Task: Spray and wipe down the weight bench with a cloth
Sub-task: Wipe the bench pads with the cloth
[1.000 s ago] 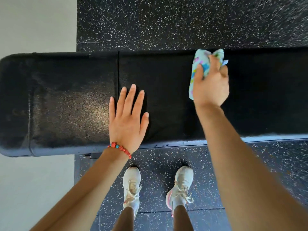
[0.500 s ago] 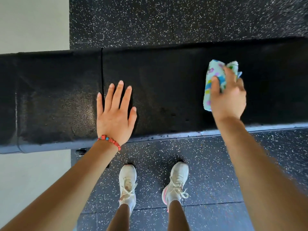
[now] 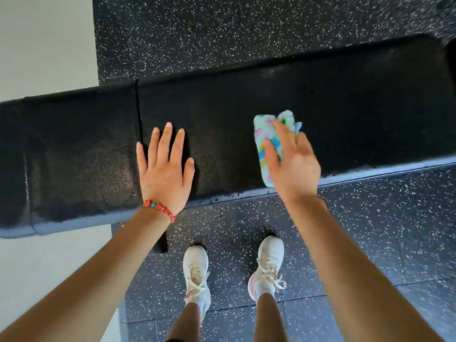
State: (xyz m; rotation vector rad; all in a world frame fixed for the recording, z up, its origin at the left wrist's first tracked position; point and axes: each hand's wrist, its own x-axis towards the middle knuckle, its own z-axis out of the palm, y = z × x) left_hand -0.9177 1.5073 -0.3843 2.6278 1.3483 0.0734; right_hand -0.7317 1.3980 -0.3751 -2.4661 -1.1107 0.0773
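Note:
A long black padded weight bench [image 3: 357,114] runs across the view, with a seam [image 3: 138,112] left of centre. My left hand [image 3: 164,172] lies flat on the pad, fingers spread, a red bead bracelet on the wrist. My right hand [image 3: 292,166] presses a folded pale-blue cloth with coloured patches [image 3: 265,141] onto the pad near its front edge. No spray bottle is in view.
Black speckled rubber flooring [image 3: 246,28] lies behind and in front of the bench. A pale floor area [image 3: 44,40] is at the left. My two feet in white shoes [image 3: 197,272] stand just in front of the bench.
My right hand has drawn the cloth from the far edge of the pad toward the front edge. My left hand stays flat on the pad.

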